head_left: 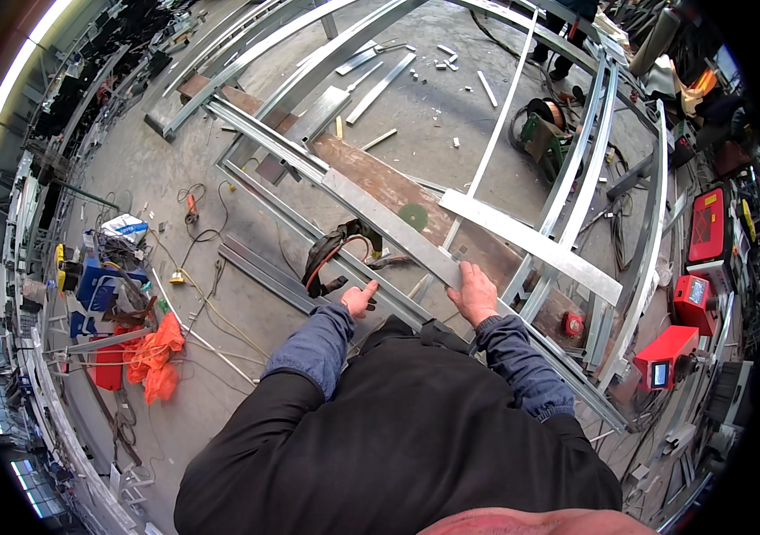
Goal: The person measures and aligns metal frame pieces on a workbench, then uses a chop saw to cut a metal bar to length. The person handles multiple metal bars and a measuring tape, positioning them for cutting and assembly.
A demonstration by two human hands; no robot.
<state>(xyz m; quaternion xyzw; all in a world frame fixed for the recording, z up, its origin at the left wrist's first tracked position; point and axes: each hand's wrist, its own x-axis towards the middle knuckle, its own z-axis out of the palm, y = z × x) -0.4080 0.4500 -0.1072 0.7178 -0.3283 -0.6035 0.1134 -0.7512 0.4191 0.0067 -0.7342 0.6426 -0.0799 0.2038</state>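
Note:
A flat light-grey metal bar (389,223) lies along the galvanized steel rail in front of me. My right hand (475,296) is closed over its near right end, thumb and fingers on the edges. Lower and to the left, my left hand (361,300) hangs by the lower steel rail (407,308), fingers apart and holding nothing. Just beyond it, a dark curved bundle (337,253) with a red edge lies at the rails; I cannot make out its kind. A wider silver metal strip (532,245) crosses the frame to the right.
A green disc (413,216) rests on a rusty plank (371,175). A red tape measure (574,324) sits among the rails. Red machines (665,357) stand at right, a wire spool (545,113) beyond. Orange plastic (159,352) and cables lie left. Another person (565,40) stands far off.

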